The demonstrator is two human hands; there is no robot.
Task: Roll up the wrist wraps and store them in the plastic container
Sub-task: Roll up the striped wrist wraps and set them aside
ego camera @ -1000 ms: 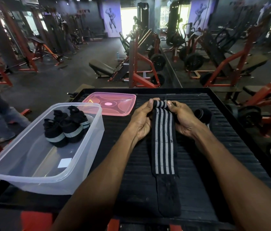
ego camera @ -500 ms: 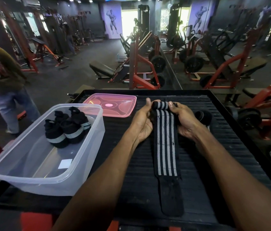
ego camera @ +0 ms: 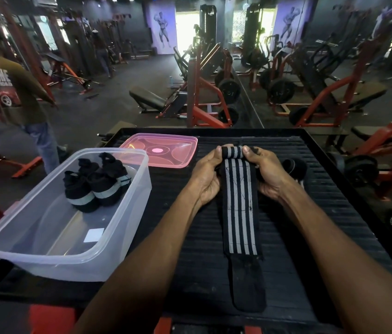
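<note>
A black wrist wrap with white stripes (ego camera: 239, 213) lies lengthwise on the black ribbed platform (ego camera: 190, 273), its far end wound into a small roll. My left hand (ego camera: 205, 174) and my right hand (ego camera: 266, 174) pinch that roll from either side with thumbs and fingers. The wrap's plain black tail reaches toward me. A clear plastic container (ego camera: 118, 227) stands at the left with rolled black wraps (ego camera: 94, 184) inside. Another rolled wrap (ego camera: 295, 167) sits just beyond my right hand, partly hidden.
A pink translucent lid (ego camera: 163, 150) lies flat behind the container. The platform's raised rim runs along the far and right sides. A person in a brown shirt (ego camera: 9, 92) stands at the left. Red gym machines and weight plates fill the room beyond.
The roll at the far end has grown a little thicker and the flat part has shortened, its tail drawn away from me. The person at the left has walked further into view.
</note>
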